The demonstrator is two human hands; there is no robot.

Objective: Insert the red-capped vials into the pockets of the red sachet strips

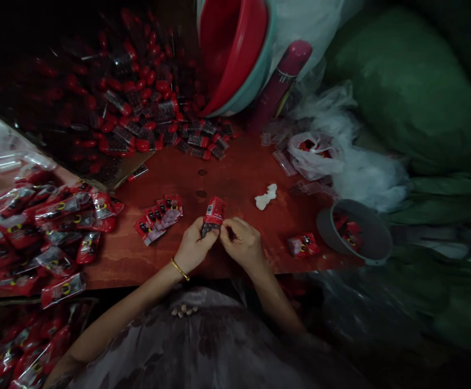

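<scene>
Left hand (193, 249) and right hand (241, 244) pinch a packet (214, 214) above the table (235, 178); a loose grip could drop it.

The reddish counter (235, 178) carries red packets (160, 216) at left, a white lump (266, 196) in the middle, and a grey bowl (357, 232) at right.

Big heap of red-capped tubes (138, 102) at the back of the reddish surface (239, 178), just left of a tipped red bowl (229, 48) nested in a teal one. Filled packets (36, 227) piled on the left, small fan of red packets (160, 216) near the middle. White crumpled wad (266, 196), grey cup (357, 229) with packets inside, one loose packet (303, 244) just beside it, green sack (414, 86) far right.
</scene>
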